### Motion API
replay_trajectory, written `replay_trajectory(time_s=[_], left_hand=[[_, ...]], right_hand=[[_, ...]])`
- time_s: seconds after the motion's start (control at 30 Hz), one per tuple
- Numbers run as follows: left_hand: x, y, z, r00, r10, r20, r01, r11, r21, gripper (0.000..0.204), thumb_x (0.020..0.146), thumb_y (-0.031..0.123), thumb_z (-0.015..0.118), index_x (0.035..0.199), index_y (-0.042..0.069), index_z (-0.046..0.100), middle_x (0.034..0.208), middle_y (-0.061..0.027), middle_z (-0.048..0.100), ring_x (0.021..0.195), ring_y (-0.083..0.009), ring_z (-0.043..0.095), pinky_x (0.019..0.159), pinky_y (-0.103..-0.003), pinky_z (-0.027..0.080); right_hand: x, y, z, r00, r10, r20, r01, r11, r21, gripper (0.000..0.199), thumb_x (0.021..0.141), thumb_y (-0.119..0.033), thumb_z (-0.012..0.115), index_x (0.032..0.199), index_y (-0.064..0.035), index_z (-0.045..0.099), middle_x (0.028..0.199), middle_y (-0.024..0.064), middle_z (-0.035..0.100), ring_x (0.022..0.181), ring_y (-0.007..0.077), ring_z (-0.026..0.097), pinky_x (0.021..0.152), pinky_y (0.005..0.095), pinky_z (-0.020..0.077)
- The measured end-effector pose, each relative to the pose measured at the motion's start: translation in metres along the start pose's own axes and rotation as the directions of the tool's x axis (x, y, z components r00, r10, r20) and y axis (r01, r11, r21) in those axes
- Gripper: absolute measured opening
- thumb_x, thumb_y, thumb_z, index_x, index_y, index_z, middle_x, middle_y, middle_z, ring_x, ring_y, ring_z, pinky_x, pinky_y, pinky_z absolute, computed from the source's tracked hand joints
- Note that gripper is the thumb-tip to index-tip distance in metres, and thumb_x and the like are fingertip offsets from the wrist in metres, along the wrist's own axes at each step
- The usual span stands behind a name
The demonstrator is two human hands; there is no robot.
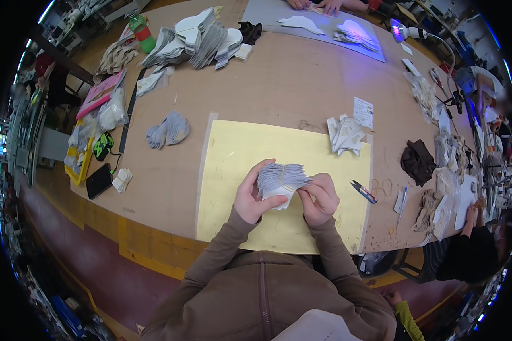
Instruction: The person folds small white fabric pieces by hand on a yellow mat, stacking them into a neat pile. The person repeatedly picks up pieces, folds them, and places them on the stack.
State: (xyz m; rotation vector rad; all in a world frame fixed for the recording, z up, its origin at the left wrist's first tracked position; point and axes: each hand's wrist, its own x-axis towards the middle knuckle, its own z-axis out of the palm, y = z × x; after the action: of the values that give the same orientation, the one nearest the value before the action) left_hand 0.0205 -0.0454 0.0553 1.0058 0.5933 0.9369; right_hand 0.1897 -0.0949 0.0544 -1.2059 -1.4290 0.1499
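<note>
My left hand (250, 196) is wrapped round a thick bundle of grey-and-white cut fabric pieces (277, 174), its thumb lying across the white lower face. A thin tan rubber band (283, 182) runs round the bundle. At the bundle's right edge the fingers of my right hand (321, 199) are pinched together; whether they grip the band or only the pieces' edge I cannot tell. Both hands are above a yellow sheet (239, 148) taped to the table. Right of them lie small thread snips (364, 192) and loose rubber bands (382, 187).
White cut pieces (345, 135) lie at the sheet's far right corner. A grey bundle (168, 131), phone (99, 181) and yellow tray (78, 153) are on the left. Large stacks (202, 37) stand far left, near a green bottle (142, 34). A dark cloth (418, 163) lies right. Another person's hands (318, 5) work opposite.
</note>
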Motion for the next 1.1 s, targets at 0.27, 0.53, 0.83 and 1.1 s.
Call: replay_trajectory(time_s=[0.27,0.53,0.83,1.1], left_hand=[[0.002,0.006,-0.002,0.931,0.356,-0.080,-0.199,0.680,0.706,0.076,0.067,0.002,0.082,0.134,0.001,0.045,0.127,-0.0153,0.054,0.119,-0.0262,0.055,0.095,-0.037,0.050],[0.005,-0.003,-0.015,0.739,0.629,0.242,-0.495,0.262,0.829,0.069,0.056,-0.004,0.075,0.122,0.001,0.055,0.123,-0.0159,0.058,0.115,-0.0374,0.056,0.097,-0.042,0.050],[-0.003,-0.012,-0.029,0.752,0.580,0.313,-0.510,0.210,0.834,0.064,0.057,-0.004,0.076,0.118,0.001,0.057,0.122,-0.0153,0.057,0.113,-0.0373,0.056,0.096,-0.044,0.050],[-0.005,-0.014,-0.026,0.768,0.589,0.252,-0.463,0.237,0.854,0.065,0.058,-0.003,0.076,0.121,0.000,0.059,0.123,-0.0150,0.056,0.112,-0.0365,0.056,0.096,-0.043,0.050]], right_hand=[[0.011,-0.019,0.006,0.995,0.048,0.084,-0.042,0.997,-0.069,0.018,0.069,0.005,0.077,0.083,-0.0023,0.069,0.083,0.0075,0.062,0.076,0.0242,0.057,0.066,0.0335,0.0459],[0.020,-0.033,0.016,0.926,0.356,0.122,-0.339,0.930,-0.140,0.010,0.075,-0.002,0.075,0.082,-0.0024,0.067,0.078,0.0062,0.062,0.075,0.0225,0.056,0.069,0.0322,0.0454],[0.010,-0.026,0.017,0.781,0.519,0.348,-0.561,0.828,0.025,0.005,0.085,0.001,0.060,0.085,0.0009,0.056,0.079,0.0035,0.051,0.076,0.0128,0.046,0.071,0.0251,0.0395],[-0.004,-0.044,0.030,0.837,0.431,0.338,-0.512,0.835,0.202,0.006,0.087,0.002,0.057,0.089,-0.0001,0.052,0.087,0.0080,0.052,0.082,0.0199,0.049,0.077,0.0284,0.0422]])
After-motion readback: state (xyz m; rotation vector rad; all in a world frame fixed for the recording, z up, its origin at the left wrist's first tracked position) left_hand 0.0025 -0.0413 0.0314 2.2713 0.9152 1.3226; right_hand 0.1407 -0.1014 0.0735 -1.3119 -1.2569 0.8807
